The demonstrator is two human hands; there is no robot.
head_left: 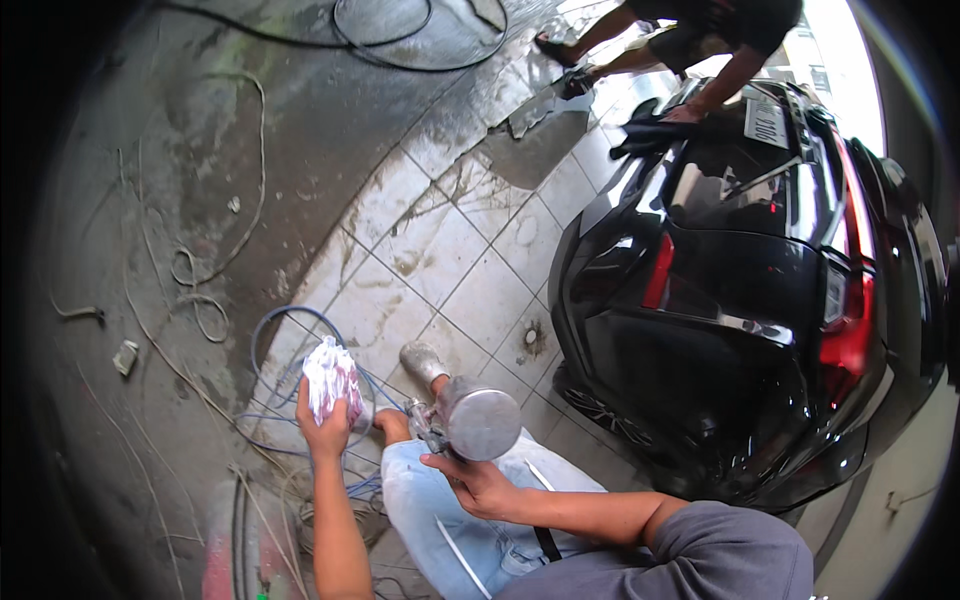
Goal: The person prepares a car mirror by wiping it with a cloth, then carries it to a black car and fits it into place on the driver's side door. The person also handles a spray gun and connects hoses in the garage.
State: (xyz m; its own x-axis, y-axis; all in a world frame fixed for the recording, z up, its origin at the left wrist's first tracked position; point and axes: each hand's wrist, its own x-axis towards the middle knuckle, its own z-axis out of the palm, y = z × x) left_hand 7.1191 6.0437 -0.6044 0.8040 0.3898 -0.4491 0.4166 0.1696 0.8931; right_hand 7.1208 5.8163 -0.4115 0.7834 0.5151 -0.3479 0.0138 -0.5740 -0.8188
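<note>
My left hand (pixel 322 432) is closed round a crumpled white and pinkish cloth (pixel 330 378), held out over the tiles. In front of my lap, my right hand (pixel 482 490) grips a spray gun (pixel 428 428) by its lower part. A round silver metal cup (pixel 484 420) sits on the gun, its flat lid facing up; the fingers behind the gun are partly hidden. The gun and the cloth are apart. To the right stands a glossy black car (pixel 690 350) with red tail lights, touched by neither of my hands.
Another person (pixel 725 30) leans over the car's far side with a dark cloth (pixel 660 132). A blue hose (pixel 268 322) loops on the tiled floor (pixel 420 250) beside my left hand. Thin cords (pixel 262 150) and a black hose (pixel 420 65) lie on the concrete. Some tiles are broken.
</note>
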